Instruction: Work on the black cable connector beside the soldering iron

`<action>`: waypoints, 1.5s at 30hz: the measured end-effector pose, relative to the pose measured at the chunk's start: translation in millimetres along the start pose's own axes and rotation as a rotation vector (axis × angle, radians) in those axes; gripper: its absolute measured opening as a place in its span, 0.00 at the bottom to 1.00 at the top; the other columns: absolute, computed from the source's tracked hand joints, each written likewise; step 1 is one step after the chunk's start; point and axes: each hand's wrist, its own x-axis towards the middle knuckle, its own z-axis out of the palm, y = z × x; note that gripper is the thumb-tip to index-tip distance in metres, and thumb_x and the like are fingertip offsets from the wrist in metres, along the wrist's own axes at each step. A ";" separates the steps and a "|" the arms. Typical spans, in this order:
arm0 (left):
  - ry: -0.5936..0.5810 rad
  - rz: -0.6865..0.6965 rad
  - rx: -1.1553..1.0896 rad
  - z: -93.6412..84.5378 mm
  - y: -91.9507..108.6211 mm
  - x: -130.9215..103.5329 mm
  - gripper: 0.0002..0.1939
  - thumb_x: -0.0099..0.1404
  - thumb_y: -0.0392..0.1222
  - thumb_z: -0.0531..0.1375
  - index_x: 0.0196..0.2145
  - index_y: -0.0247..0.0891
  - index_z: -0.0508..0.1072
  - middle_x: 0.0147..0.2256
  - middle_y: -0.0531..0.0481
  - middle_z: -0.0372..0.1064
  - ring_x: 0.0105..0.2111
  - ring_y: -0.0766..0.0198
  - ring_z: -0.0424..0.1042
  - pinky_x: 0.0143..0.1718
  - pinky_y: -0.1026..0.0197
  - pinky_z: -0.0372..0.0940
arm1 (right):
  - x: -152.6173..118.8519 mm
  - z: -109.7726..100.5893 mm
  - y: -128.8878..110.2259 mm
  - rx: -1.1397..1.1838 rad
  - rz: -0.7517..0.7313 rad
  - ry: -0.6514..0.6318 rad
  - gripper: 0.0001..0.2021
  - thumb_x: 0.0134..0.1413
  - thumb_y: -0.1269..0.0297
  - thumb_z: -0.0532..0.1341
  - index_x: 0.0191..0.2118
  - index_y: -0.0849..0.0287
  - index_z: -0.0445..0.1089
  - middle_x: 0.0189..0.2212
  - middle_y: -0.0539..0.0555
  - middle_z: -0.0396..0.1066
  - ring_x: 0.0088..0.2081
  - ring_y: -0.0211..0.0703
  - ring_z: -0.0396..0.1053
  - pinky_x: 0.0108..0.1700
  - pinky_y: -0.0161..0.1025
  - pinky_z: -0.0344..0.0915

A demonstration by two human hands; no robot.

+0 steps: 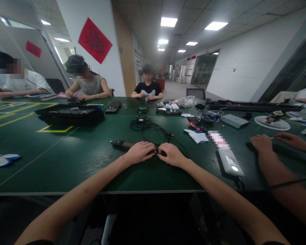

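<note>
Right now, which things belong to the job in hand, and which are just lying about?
In the job, it seems: driver, at the left hand; cable, near the right hand.
Lying about, apparently: black tray, grey box, white grille.

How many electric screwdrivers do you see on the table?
1: the dark electric screwdriver, on the green table, partly hidden by the left hand. Others may be out of sight.

Dark green across the tabletop (66,166), striped with yellow lines (53,131)! Black on the cable (158,128), black turning brownish along the cylindrical tool (122,144), white edged in blue for the glove (198,137), red with black characters on the poster (95,41)!
</note>
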 end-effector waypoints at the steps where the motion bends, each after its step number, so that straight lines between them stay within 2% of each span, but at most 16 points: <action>1: 0.002 0.005 -0.008 -0.3 0.1 0.0 0.12 0.75 0.48 0.56 0.50 0.42 0.70 0.49 0.46 0.73 0.47 0.58 0.74 0.49 0.56 0.66 | 0.0 0.0 0.0 -0.001 0.001 -0.001 0.05 0.62 0.66 0.67 0.37 0.57 0.70 0.37 0.54 0.72 0.40 0.45 0.68 0.46 0.41 0.63; 5: -0.006 0.031 -0.011 -1.0 0.5 0.2 0.11 0.74 0.44 0.55 0.52 0.43 0.70 0.51 0.46 0.72 0.49 0.58 0.74 0.50 0.56 0.66 | 0.1 1.0 0.7 -0.006 0.002 0.000 0.05 0.62 0.65 0.67 0.37 0.57 0.70 0.37 0.54 0.72 0.40 0.45 0.68 0.46 0.41 0.63; 10: -0.020 -0.003 -0.013 -1.0 0.6 0.8 0.11 0.75 0.47 0.54 0.49 0.42 0.69 0.49 0.46 0.73 0.47 0.58 0.74 0.50 0.55 0.66 | 0.1 2.3 2.0 -0.002 -0.001 0.005 0.06 0.62 0.64 0.67 0.37 0.57 0.69 0.36 0.53 0.72 0.40 0.45 0.68 0.46 0.41 0.63; 15: -0.029 0.028 -0.018 -1.8 0.2 0.5 0.10 0.75 0.44 0.54 0.51 0.42 0.69 0.53 0.45 0.72 0.50 0.58 0.73 0.52 0.55 0.65 | 0.2 1.3 1.4 0.001 0.000 -0.001 0.06 0.63 0.64 0.66 0.37 0.57 0.69 0.36 0.53 0.72 0.40 0.45 0.68 0.45 0.40 0.63; 20: -0.039 0.002 -0.024 -3.5 -0.1 0.4 0.11 0.76 0.48 0.54 0.51 0.41 0.68 0.53 0.45 0.71 0.50 0.57 0.73 0.52 0.55 0.66 | 0.5 0.4 0.1 0.003 0.000 0.005 0.05 0.62 0.65 0.66 0.37 0.57 0.69 0.37 0.54 0.72 0.40 0.45 0.68 0.46 0.41 0.63; 23: -0.035 0.034 -0.023 -3.3 -0.1 0.5 0.12 0.75 0.46 0.55 0.53 0.42 0.68 0.55 0.45 0.70 0.52 0.57 0.72 0.53 0.54 0.66 | 0.7 -0.1 -0.4 0.007 -0.007 0.002 0.05 0.62 0.66 0.66 0.37 0.57 0.69 0.37 0.53 0.72 0.40 0.45 0.68 0.46 0.41 0.63; 26: -0.010 0.030 -0.011 -1.0 -0.3 1.1 0.10 0.76 0.45 0.53 0.51 0.43 0.70 0.54 0.46 0.71 0.51 0.58 0.73 0.52 0.54 0.66 | 0.5 -0.7 -0.9 0.007 -0.009 -0.001 0.05 0.62 0.66 0.66 0.37 0.57 0.69 0.37 0.53 0.72 0.40 0.45 0.68 0.46 0.41 0.63; 32: -0.008 -0.012 -0.003 -0.8 0.9 2.2 0.11 0.76 0.50 0.54 0.49 0.42 0.69 0.53 0.45 0.71 0.50 0.58 0.73 0.52 0.55 0.66 | 0.4 -0.8 -0.8 0.000 -0.003 -0.003 0.05 0.62 0.66 0.66 0.37 0.57 0.69 0.36 0.53 0.72 0.40 0.45 0.68 0.46 0.41 0.63; 38: -0.011 0.017 -0.004 -2.1 1.4 1.2 0.11 0.74 0.45 0.56 0.51 0.43 0.70 0.54 0.45 0.70 0.51 0.57 0.73 0.53 0.54 0.66 | 0.6 0.6 1.0 -0.005 -0.004 -0.001 0.05 0.62 0.65 0.66 0.37 0.56 0.69 0.37 0.53 0.72 0.41 0.46 0.68 0.46 0.41 0.63; 41: 0.003 0.002 0.002 -1.1 0.9 1.1 0.10 0.75 0.46 0.55 0.49 0.42 0.70 0.54 0.45 0.71 0.50 0.57 0.73 0.52 0.54 0.67 | 0.6 1.1 1.0 -0.004 -0.009 0.004 0.05 0.62 0.65 0.66 0.36 0.57 0.69 0.37 0.53 0.72 0.41 0.46 0.68 0.46 0.41 0.63; 45: -0.014 0.017 -0.003 -2.3 0.9 1.0 0.12 0.75 0.46 0.55 0.52 0.42 0.69 0.55 0.44 0.70 0.51 0.57 0.73 0.53 0.54 0.67 | 0.7 0.6 0.2 -0.004 -0.014 0.004 0.05 0.62 0.66 0.66 0.37 0.56 0.69 0.37 0.53 0.72 0.41 0.46 0.69 0.47 0.41 0.63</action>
